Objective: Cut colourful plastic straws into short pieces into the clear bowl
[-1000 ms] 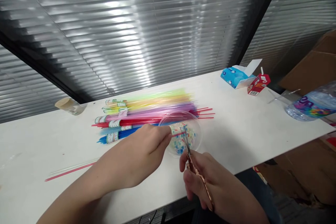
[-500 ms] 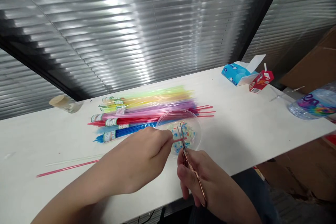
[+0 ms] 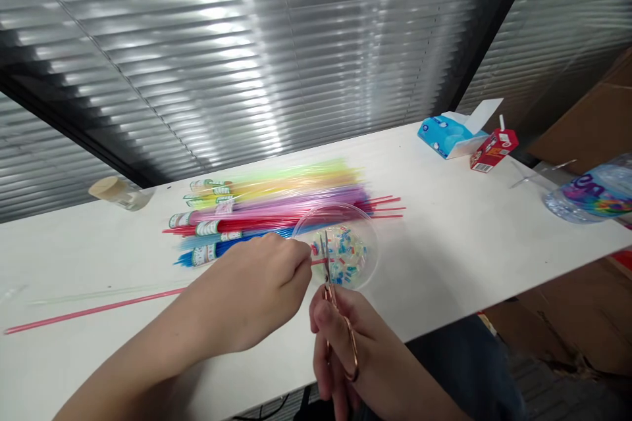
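My left hand point(image 3: 269, 289) is closed around a long red straw point(image 3: 96, 310). One end trails out to the left above the table, and a short tip pokes out past the fingers. My right hand point(image 3: 355, 345) grips scissors point(image 3: 327, 276) with copper-coloured handles. Their slightly parted blades cross the straw's tip, over a clear plastic bowl point(image 3: 374, 250). Small cut straw pieces point(image 3: 349, 247) in blue, red and pale colours lie inside the bowl. A pale, nearly clear straw point(image 3: 113, 291) runs beside the red one; whether my left hand holds it too is hidden.
Bundles of coloured straws point(image 3: 281, 194) lie behind the bowl on the white table point(image 3: 444, 243). At the back left a corked jar point(image 3: 118, 192) lies tipped. A blue tissue box point(image 3: 447, 135), a red drink carton point(image 3: 494, 150) and a plastic bottle point(image 3: 587, 191) are on the right.
My right hand and the scissors have shifted left, closer to my left hand. The red straw now reaches further out to the left, and its tip has moved left with the blades.
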Demonstrator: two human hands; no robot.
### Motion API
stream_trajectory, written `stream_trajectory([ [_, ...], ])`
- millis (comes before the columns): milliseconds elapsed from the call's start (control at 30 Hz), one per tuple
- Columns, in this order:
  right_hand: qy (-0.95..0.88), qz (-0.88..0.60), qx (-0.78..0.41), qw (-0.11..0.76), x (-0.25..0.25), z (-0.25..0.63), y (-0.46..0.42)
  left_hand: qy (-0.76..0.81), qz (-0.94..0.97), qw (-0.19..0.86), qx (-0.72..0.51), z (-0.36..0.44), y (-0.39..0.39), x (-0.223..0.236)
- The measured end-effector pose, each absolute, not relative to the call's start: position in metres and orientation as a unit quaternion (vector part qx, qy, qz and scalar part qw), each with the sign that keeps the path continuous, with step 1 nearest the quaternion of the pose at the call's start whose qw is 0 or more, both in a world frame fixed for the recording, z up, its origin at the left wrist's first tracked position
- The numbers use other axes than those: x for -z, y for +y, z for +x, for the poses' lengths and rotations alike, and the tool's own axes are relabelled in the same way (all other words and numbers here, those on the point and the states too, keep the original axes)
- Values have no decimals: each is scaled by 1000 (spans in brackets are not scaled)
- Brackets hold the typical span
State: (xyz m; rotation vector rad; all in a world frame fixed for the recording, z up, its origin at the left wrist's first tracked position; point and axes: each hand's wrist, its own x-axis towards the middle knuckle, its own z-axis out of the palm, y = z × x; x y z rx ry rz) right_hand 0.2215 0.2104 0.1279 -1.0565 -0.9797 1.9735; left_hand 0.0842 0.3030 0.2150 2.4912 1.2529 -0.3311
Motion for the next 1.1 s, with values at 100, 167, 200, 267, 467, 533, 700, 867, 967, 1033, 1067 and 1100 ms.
stream_trajectory([
  [100,-359,-380,-777,351,-124,209,212,443,872,149,143,82,307,-215],
  [167,-346,-372,-785,353,-122,202,212,444,870,144,158,81,310,-215],
  [200,-338,-369,-790,355,-121,199,212,444,869,143,164,81,312,-215],
  [267,-316,-361,-801,357,-118,193,212,443,869,138,172,81,314,-215],
  [467,-217,-321,-839,382,-109,181,211,449,861,135,197,84,317,-216],
  [533,-190,-288,-854,389,-107,178,211,453,858,135,199,83,318,-216],
  [700,-212,-251,-848,416,-104,177,210,455,858,130,202,82,319,-215],
  [867,-251,-274,-827,422,-105,181,211,448,856,146,214,87,318,-214],
  [967,-270,-289,-823,408,-106,182,214,437,860,167,205,89,316,-214],
  [1033,-275,-302,-818,406,-107,181,215,431,861,174,206,90,316,-213],
  [1067,-276,-308,-815,406,-107,181,215,429,861,174,208,90,316,-213],
  [1100,-277,-312,-813,407,-107,181,215,427,862,173,211,90,316,-213],
])
